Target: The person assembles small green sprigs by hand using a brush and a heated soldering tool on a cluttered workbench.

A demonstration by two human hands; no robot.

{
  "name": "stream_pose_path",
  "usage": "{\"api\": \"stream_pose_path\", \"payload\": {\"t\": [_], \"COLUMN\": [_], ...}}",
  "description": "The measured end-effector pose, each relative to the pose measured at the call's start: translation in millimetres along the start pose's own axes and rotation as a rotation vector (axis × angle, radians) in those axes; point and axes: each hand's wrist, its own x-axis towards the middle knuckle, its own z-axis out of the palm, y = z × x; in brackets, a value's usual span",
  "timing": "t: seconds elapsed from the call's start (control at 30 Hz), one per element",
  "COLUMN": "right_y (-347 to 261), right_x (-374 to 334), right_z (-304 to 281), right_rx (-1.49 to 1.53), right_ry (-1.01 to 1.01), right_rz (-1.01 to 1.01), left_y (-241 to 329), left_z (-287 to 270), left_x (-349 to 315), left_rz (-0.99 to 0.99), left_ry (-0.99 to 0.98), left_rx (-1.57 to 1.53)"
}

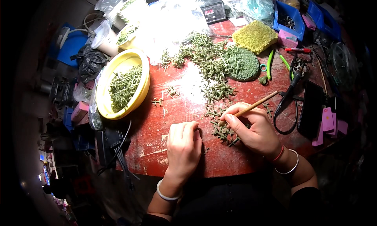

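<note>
1. Nearest, at six o'clock from the middle of the view, the left hand (pixel 183 144) rests on a worn red table (pixel 151 159), fingers curled inward; whether it grasps anything, I cannot tell.
2. Towards four o'clock, the right hand (pixel 255 127) pinches a thin wooden stick (pixel 257 103) like a pen, between thumb and forefinger, its upper end slanting towards two o'clock.
3. At four o'clock, partly beneath that hand, lies a small heap of green branching pieces (pixel 226 136); whether the stick's lower tip touches them is unclear.
4. Good handling here, I judge, calls for a light pinch near the tip, short strokes, and teasing tangled pieces apart without pressing.
5. At three o'clock lies a black phone (pixel 310 108); between nine and ten, a yellow bowl (pixel 103 84) holds similar pieces.
6. Farther, around one o'clock, a larger pile (pixel 214 63) spreads against a round green pad (pixel 245 65).
7. Farthest, between twelve and one, sits a digital scale (pixel 212 11).
</note>
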Motion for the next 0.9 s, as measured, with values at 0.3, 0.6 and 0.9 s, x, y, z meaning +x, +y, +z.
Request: {"api": "stream_pose_path", "payload": {"t": [0.3, 0.6, 0.9], "right_y": [2, -1, 6], "right_x": [1, 2, 17], "right_z": [1, 7, -8], "right_rx": [-0.009, -0.001, -0.379], "right_ry": [0.045, 0.031, 0.303], "right_rz": [-0.044, -0.042, -0.424], "left_y": [-1, -16, -11], "left_z": [2, -29, -24], "left_x": [0, -27, -35], "left_rz": [-0.016, -0.144, -0.145], "left_ry": [0.017, 0.129, 0.088], "left_rx": [-0.037, -0.054, -0.087]}}
